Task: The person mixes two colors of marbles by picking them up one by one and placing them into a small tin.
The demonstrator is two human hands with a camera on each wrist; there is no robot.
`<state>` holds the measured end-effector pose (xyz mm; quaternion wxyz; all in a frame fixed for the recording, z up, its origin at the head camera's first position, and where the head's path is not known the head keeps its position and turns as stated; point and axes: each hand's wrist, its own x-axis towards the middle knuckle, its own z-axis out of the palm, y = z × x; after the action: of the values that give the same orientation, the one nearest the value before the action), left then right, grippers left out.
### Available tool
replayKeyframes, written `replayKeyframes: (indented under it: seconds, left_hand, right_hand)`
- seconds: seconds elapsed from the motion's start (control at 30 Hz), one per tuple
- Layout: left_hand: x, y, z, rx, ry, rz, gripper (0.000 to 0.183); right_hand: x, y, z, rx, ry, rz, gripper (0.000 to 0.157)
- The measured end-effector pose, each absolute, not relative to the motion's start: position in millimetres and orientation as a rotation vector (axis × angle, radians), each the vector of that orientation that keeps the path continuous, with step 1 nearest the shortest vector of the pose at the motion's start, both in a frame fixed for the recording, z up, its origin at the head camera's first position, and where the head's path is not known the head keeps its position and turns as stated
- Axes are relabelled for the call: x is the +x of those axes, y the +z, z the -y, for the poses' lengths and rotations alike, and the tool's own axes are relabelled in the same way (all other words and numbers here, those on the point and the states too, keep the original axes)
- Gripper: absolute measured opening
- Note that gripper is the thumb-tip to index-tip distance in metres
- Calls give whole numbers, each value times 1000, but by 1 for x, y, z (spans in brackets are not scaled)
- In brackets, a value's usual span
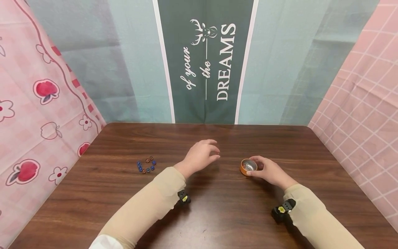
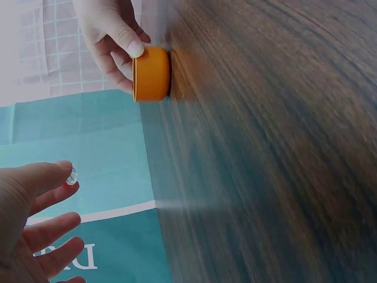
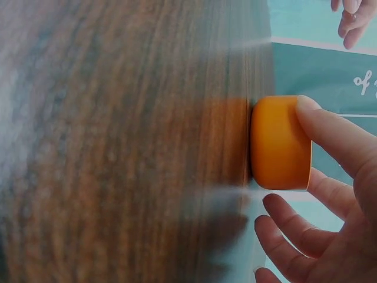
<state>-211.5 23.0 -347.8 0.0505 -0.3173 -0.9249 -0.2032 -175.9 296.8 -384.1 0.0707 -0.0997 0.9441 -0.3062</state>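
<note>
- Orange cup (image 3: 280, 142) stands upright on the table (image 1: 224, 221), its round mouth up; the right hand (image 1: 269, 170) grips its wall from the right.
- Left of the cup, apart from it, the left hand (image 1: 199, 155) pinches a clear bead (image 2: 72, 176) between thumb and forefinger.
- Blue and brown beads (image 1: 148, 170) lie farther left of the cup, beyond that hand.

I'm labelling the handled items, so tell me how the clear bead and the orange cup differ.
The clear bead is see-through and tiny; the orange cup is opaque and much larger. The clear bead is off the table, pinched by the left hand; the orange cup stands upright on the table, held by the right hand. Both are in a hand's grip.
</note>
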Motion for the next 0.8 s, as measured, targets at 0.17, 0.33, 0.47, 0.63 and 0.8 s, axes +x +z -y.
replayKeyframes:
  seconds: [0.17, 0.33, 0.47, 0.63, 0.8]
  left_hand:
    - [-211, -349, -31, -977, -595, 2820, 21]
    - [-209, -351, -38, -996, -586, 2824, 20]
    - [-208, -353, -43, -1004, -553, 2823, 18]
    - [-208, -353, -48, -1039, -520, 2814, 18]
    - [-208, -352, -49, -1043, -496, 2814, 18]
  right_hand:
    - [-176, -385, -297, -298, -925, -2831, 63]
    - [-176, -384, -296, -302, -929, -2832, 62]
    - [-176, -382, -296, -305, -933, -2825, 62]
    - [-176, -380, -297, -304, -937, -2815, 64]
    - [-178, -380, -296, -319, -929, -2817, 64]
